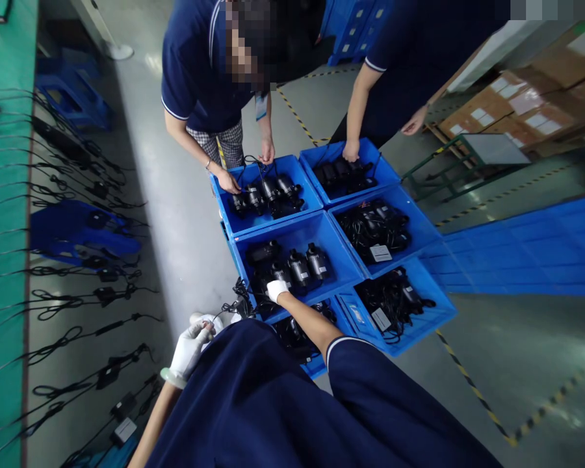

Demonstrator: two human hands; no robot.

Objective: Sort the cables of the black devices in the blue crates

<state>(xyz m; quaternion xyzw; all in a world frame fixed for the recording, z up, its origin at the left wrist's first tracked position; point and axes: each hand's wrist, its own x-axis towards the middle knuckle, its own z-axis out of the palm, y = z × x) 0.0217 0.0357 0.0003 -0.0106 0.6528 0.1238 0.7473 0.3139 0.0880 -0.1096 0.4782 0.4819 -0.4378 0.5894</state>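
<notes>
My left hand (191, 346), in a white glove, is closed with its fingertips pinching a black cable (216, 316) beside my body. The cable runs toward a bundle of black cord (242, 299) at the near left edge of a blue crate (338, 237). Inside that crate is my right hand (277, 291), also gloved, with its fingers curled down and mostly hidden. It is against the black cylindrical pump-like units; what it grips is hidden. A unit with a pale label (299, 268) and another one (316, 261) stand just beyond it.
Two co-workers reach into the far crates; one's hand (267, 151) is among cords, another's hand (351, 151) on black units. More blue crates (446, 309) hold corded units. On the left, cables hang over a green table (4, 260). Cardboard boxes (541, 104) stand back right.
</notes>
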